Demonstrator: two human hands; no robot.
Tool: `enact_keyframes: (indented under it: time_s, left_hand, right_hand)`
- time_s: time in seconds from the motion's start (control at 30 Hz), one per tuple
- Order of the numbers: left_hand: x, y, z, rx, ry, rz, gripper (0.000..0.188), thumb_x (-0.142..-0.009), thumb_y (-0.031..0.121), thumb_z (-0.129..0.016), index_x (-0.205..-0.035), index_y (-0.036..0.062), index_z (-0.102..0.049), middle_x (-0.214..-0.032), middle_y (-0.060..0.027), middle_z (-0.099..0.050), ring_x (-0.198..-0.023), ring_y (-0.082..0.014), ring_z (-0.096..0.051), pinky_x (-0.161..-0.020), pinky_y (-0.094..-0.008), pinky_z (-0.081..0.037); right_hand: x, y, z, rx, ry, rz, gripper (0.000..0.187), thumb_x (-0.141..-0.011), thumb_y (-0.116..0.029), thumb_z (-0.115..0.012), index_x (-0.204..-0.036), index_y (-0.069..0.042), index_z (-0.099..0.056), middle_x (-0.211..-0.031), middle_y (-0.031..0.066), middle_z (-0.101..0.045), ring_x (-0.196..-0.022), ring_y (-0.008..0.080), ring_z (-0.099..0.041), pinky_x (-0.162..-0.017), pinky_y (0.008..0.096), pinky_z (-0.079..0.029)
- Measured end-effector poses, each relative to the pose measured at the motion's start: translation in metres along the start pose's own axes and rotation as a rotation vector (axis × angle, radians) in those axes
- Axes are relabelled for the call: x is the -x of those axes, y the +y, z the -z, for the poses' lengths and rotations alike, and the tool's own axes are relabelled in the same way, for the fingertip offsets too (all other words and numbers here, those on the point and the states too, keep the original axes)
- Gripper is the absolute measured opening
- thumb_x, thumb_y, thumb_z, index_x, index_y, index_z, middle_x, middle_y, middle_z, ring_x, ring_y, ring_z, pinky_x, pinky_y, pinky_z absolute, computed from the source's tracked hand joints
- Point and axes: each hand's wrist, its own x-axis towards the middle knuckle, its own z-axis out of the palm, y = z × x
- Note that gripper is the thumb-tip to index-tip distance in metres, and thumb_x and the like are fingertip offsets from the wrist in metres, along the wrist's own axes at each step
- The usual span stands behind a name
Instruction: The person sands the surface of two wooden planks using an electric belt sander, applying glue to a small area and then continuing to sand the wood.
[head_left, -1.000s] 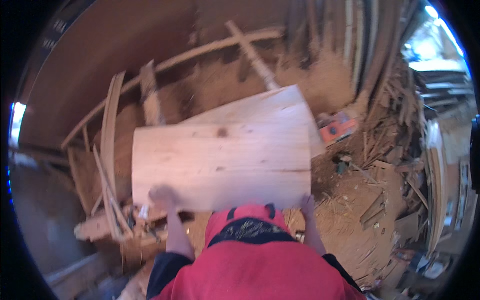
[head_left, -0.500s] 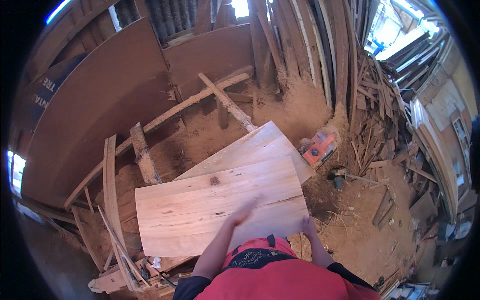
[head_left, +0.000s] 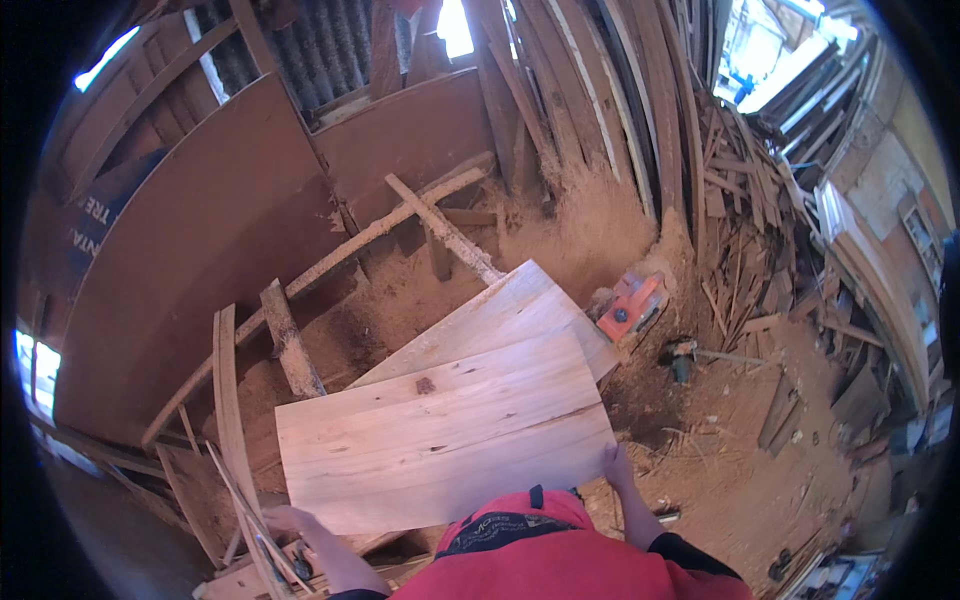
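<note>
A broad pale wooden board (head_left: 440, 440) with knots and cracks lies in front of me, on top of a second wooden board (head_left: 540, 295) that sticks out behind it at an angle. My right hand (head_left: 617, 465) grips the near right edge of the upper board. Beside that board's near left corner is my left hand (head_left: 290, 520), its fingers stretched out and holding nothing; whether it touches the corner I cannot tell. An orange power planer (head_left: 634, 305) rests on the sawdust just past the boards' right end.
A dark green power tool (head_left: 682, 362) sits on the ground at right. Sawdust-covered timber rails (head_left: 445, 222) cross behind the boards. Long thin strips (head_left: 225, 400) stand at left. Upright planks (head_left: 610, 110) and heaped offcuts (head_left: 740, 200) line the back and right.
My left hand has moved from above the middle of the upper board to its near left corner. My right hand stays at the right edge. The view has shifted slightly.
</note>
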Motion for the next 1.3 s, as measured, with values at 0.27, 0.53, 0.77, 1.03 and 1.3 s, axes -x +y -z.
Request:
enact_keyframes:
  time_s: [0.27, 0.53, 0.77, 1.03, 1.3]
  left_hand:
    - [0.388, 0.063, -0.017, 0.218, -2.066, -0.411, 0.06, -0.108, 0.043, -0.038, -0.155, 0.0044, -0.034, -0.159, -0.0126, -0.034, -0.145, -0.0253, -0.032, -0.121, -0.0386, -0.026]
    - [0.313, 0.145, 0.003, 0.28, -1.919, -0.376, 0.061, -0.108, 0.042, -0.04, -0.156, 0.0048, -0.035, -0.162, -0.0114, -0.033, -0.149, -0.0239, -0.028, -0.121, -0.0416, -0.026]
    - [0.064, 0.092, -0.029, 0.347, -0.241, -0.027, 0.055, -0.108, 0.034, -0.039, -0.154, 0.0041, -0.037, -0.155, -0.0114, -0.042, -0.143, -0.0244, -0.037, -0.116, -0.0395, -0.034]
    - [0.362, 0.033, -0.045, 0.178, -1.657, -0.255, 0.056, -0.108, 0.037, -0.041, -0.153, 0.0058, -0.038, -0.151, -0.0114, -0.047, -0.138, -0.0251, -0.045, -0.11, -0.0391, -0.041]
    - [0.577, 0.03, 0.099, -0.259, -2.129, -0.838, 0.058, -0.104, 0.045, -0.053, -0.145, 0.0032, -0.049, -0.142, -0.0169, -0.056, -0.127, -0.027, -0.056, -0.107, -0.0356, -0.044]
  right_hand:
    - [0.003, -0.014, 0.004, -0.023, 0.033, 0.014, 0.049, -0.104, -0.047, -0.044, -0.107, 0.001, -0.054, -0.1, 0.0331, -0.065, -0.098, 0.0523, -0.062, -0.082, 0.0571, -0.048]
    - [0.0, -0.019, -0.012, -0.139, 0.026, 0.002, 0.051, -0.103, -0.051, -0.046, -0.109, 0.0, -0.053, -0.103, 0.0297, -0.067, -0.099, 0.0507, -0.063, -0.085, 0.057, -0.047]
    - [-0.003, -0.012, -0.002, -0.139, -0.056, -0.017, 0.05, -0.103, -0.051, -0.045, -0.111, -0.001, -0.051, -0.104, 0.0293, -0.067, -0.101, 0.0493, -0.064, -0.088, 0.0564, -0.048]
    - [-0.021, -0.006, 0.01, -0.099, -0.238, 0.093, 0.057, -0.101, -0.05, -0.048, -0.117, 0.004, -0.054, -0.109, 0.0305, -0.067, -0.108, 0.047, -0.063, -0.092, 0.0527, -0.049]
    - [-0.124, -0.021, 0.102, 0.025, -0.439, 0.536, 0.043, -0.096, -0.036, -0.06, -0.121, -0.001, -0.061, -0.1, 0.0274, -0.066, -0.1, 0.0443, -0.065, -0.09, 0.0514, -0.05]
